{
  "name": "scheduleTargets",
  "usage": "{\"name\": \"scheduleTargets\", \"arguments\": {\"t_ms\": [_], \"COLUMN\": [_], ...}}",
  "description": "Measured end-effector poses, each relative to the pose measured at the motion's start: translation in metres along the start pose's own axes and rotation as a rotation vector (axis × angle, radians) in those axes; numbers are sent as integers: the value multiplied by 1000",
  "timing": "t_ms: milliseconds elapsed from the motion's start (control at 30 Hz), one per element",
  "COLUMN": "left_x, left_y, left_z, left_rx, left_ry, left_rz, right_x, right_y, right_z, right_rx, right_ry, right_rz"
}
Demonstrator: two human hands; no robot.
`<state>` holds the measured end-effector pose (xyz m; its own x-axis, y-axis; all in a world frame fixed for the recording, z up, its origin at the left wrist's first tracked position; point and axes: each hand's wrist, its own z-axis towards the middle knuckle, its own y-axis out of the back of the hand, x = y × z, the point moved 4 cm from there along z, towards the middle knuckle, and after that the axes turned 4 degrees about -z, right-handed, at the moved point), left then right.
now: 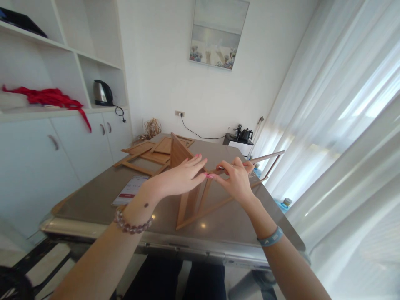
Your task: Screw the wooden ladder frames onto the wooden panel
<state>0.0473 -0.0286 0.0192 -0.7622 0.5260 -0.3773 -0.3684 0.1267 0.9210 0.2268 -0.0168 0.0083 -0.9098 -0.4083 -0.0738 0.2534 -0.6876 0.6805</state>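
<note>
A light-brown wooden panel stands upright on the table and meets an open wooden frame at a corner. My left hand lies against the panel's top edge, its fingers stretched out and the thumb reaching toward that corner. Closed on the frame's upper bar close to the corner, my right hand has its thumb and fingers pinched together. Any small piece between those fingertips is too small to make out. The far end of the frame stretches toward the curtain side.
Several flat wooden panels and frames lie at the table's far left. A white tablet-like sheet with a red band rests by my left forearm. Beyond the grey table are white cabinets, a side stand with a black pot, and curtains at right.
</note>
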Motion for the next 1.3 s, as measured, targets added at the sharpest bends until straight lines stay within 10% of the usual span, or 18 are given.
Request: {"name": "scheduleTargets", "arguments": {"t_ms": [600, 1300], "left_x": [1, -4], "left_y": [-5, -9], "left_z": [0, -2], "left_rx": [1, -137], "left_ry": [-4, -36], "left_rz": [2, 20], "right_x": [-11, 51], "right_y": [9, 33], "right_z": [-54, -41], "right_rx": [-41, -228], "right_ry": [-389, 59], "right_rz": [426, -210]}}
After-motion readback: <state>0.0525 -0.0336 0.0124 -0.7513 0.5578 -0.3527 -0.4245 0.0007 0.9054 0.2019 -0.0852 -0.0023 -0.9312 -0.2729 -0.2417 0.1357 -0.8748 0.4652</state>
